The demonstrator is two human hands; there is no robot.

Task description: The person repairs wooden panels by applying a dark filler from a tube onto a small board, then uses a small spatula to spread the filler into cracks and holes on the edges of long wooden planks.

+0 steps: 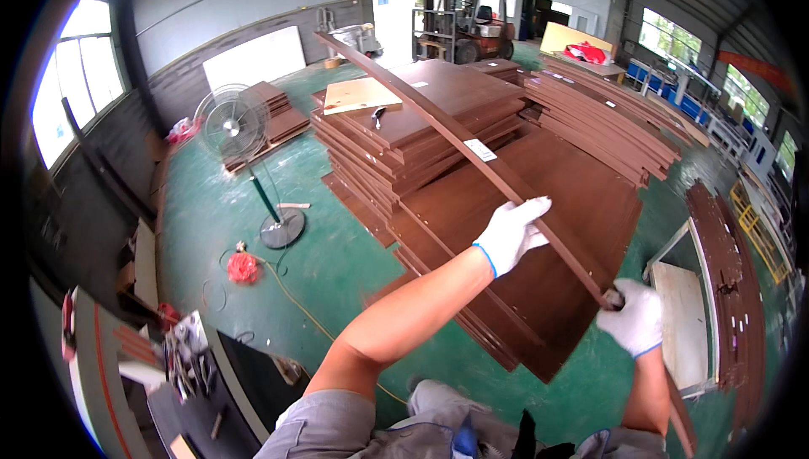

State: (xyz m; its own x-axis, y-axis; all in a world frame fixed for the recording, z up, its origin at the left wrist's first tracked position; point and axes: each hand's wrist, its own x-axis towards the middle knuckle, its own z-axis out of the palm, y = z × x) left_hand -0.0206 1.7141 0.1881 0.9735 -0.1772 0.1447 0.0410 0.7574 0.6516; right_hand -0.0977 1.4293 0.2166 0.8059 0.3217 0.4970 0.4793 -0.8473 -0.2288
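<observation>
A long brown strip [438,119] with a white label [480,150] slants from the far left down to the near right, above stacked brown panels [590,181]. My left hand [511,236], in a white glove, is closed round its lower part. At the strip's near end my right hand [632,320], also gloved, is closed with its fingertips at a small dark piece on that end. Whether this piece belongs to the strip I cannot tell. Below the right forearm shows part of another brown strip [678,417].
More brown panels [581,113] are piled on the right. A pedestal fan [232,128] and a red coil [243,268] with a trailing yellow cable stand on the green floor to the left. Tools [192,368] lie on a bench near left. A forklift [472,21] is parked behind.
</observation>
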